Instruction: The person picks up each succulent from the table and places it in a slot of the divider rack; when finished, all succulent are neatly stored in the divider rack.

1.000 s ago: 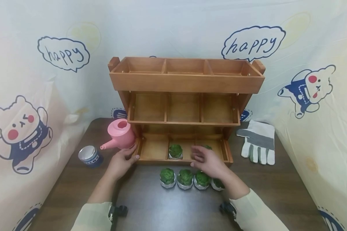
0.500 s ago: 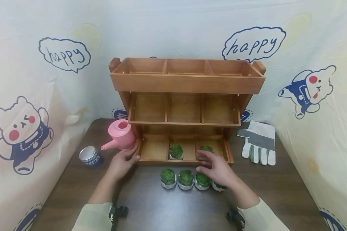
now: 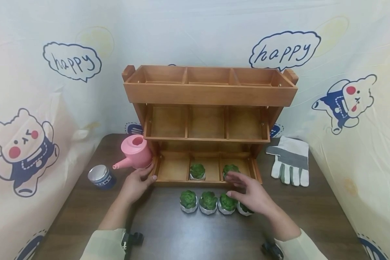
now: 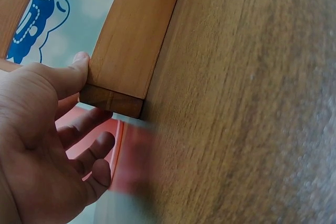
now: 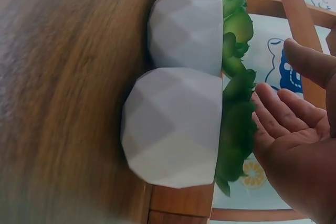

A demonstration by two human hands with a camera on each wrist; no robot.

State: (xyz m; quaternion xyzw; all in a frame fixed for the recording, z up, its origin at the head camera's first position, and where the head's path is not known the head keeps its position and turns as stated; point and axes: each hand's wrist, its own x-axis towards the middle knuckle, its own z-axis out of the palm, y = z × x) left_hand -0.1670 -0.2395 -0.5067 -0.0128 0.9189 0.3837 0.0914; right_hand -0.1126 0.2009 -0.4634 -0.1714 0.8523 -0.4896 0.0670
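A three-tier wooden planter shelf (image 3: 211, 95) stands at the back of the table. My left hand (image 3: 134, 186) grips the left front corner of its lowest tier; in the left wrist view the thumb lies against the wooden front board (image 4: 128, 40). My right hand (image 3: 253, 193), fingers relaxed and holding nothing, hovers by the right compartment. One potted succulent (image 3: 197, 171) sits in the lowest tier's middle compartment, another succulent (image 3: 230, 169) in the right one, partly behind my fingers. Several white-potted succulents (image 3: 208, 202) line up before the shelf; the right wrist view shows a faceted white pot (image 5: 173, 129) close up.
Left of the shelf is a pink watering can (image 3: 136, 151), its spout pointing left. A blue tin with a silver lid (image 3: 101, 176) stands farther left. A grey-and-white work glove (image 3: 290, 160) lies right of the shelf. Printed cloth (image 3: 195, 32) hangs behind and at both sides.
My right hand has moved right and back toward me, uncovering the succulent in the right compartment. My left hand stays on the shelf corner.
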